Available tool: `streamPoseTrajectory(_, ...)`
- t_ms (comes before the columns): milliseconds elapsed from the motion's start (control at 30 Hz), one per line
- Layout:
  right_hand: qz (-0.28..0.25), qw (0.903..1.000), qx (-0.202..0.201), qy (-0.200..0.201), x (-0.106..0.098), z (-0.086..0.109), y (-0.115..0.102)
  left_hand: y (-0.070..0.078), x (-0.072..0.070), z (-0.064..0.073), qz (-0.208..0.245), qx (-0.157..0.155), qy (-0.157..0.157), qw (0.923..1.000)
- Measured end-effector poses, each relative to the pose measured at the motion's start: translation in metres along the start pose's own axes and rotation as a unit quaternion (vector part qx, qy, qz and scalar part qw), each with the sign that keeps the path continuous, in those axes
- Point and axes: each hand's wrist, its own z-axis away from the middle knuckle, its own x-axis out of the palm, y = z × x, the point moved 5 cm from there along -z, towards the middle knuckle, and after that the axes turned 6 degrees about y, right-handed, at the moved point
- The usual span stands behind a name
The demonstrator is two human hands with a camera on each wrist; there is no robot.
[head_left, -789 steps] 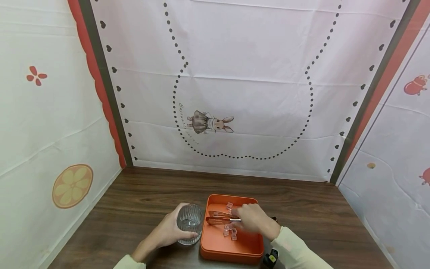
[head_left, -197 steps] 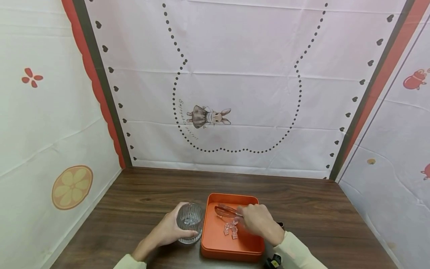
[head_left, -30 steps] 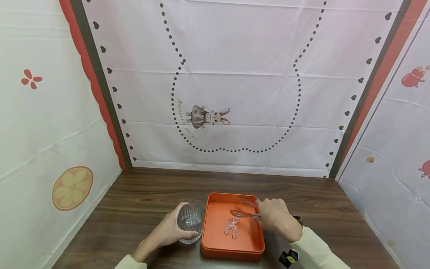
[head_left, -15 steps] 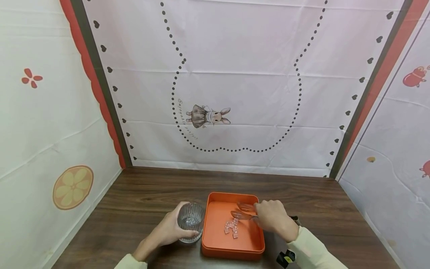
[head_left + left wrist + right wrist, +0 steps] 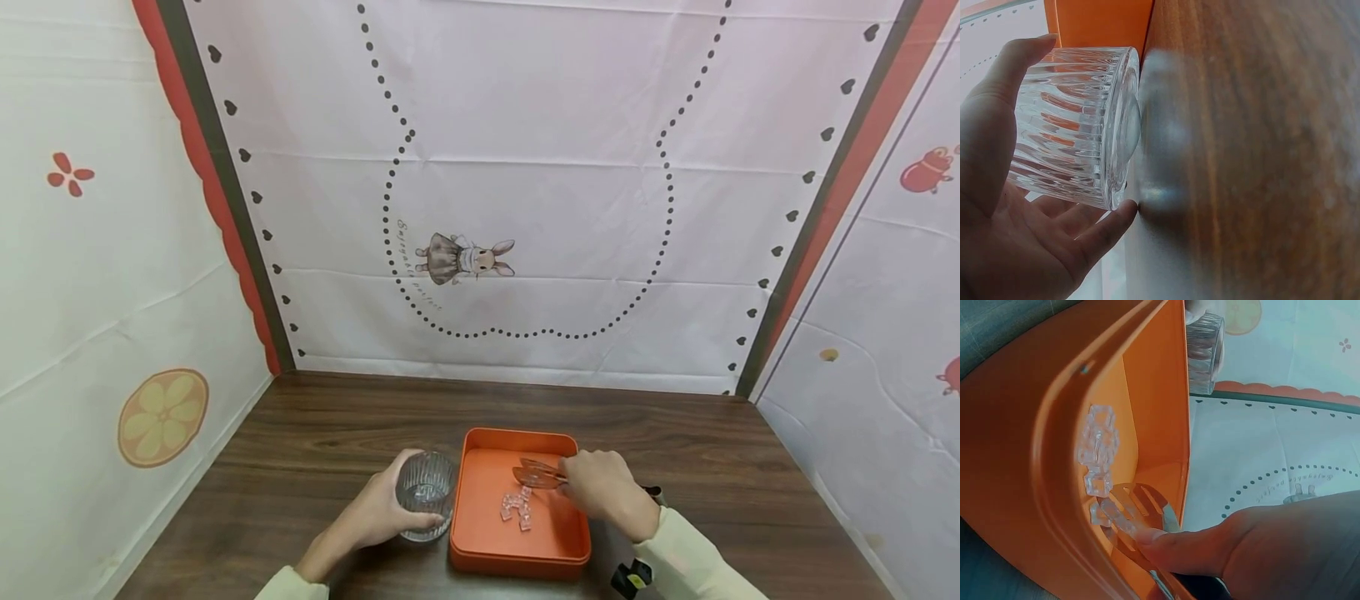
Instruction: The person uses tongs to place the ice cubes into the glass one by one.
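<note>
My left hand (image 5: 378,508) grips a clear ribbed glass (image 5: 426,492) beside the orange tray (image 5: 517,569). The left wrist view shows the thumb and fingers around the glass (image 5: 1079,125). My right hand (image 5: 603,487) holds slotted, see-through tongs (image 5: 538,477) over the tray's right half, their heads close together. Several clear cubes (image 5: 517,508) lie clustered on the tray floor just nearer than the tong heads. In the right wrist view, the tongs (image 5: 1138,503) overlap the end of the row of cubes (image 5: 1099,437). I cannot tell whether a cube is between the heads.
Tray and glass stand on a dark wood-grain table (image 5: 360,417). Printed white cloth (image 5: 570,208) hangs at the back and both sides. The tray's raised walls surround the cubes.
A cube near the tray's far side 26 seconds ago is no longer there. Within the last second, my right hand has shifted slightly left and the tong heads have drawn together. My left hand stays put.
</note>
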Motion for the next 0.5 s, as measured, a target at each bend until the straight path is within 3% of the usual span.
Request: streamPoseTrajectory(500, -0.024, 0.9992, 0.024, -0.023, 0.0024, 0.0, -0.0005, 0.0002, 0.0009, 0.0007, 0.003, 0.0, 0.002, 1.0)
